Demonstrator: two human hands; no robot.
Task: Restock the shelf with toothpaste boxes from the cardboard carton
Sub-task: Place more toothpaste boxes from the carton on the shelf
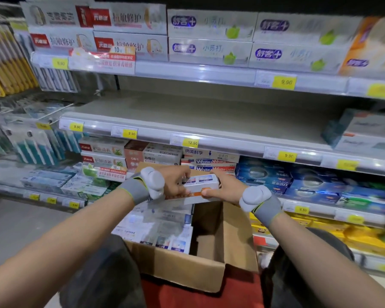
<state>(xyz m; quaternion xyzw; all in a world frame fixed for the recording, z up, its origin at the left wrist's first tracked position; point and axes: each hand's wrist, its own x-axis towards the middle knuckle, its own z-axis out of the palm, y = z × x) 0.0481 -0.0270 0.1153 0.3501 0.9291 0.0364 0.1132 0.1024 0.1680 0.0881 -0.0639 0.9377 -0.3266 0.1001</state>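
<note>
Forearms frame the cardboard carton (pixel 200 270), which I see lying open below them, more boxes packed along its left side. Left hand (pixel 176 182) and right hand (pixel 226 190) each pinch one end of a white toothpaste box (pixel 201 184), lifted above the carton and beneath the bare middle shelf (pixel 209 107). Risk, as I judge it: end-only grips may let the box twist and drop, or it may catch the price rail (pixel 187 132). Motion blur hides the box's print; fingers behind it are unseen.
</note>
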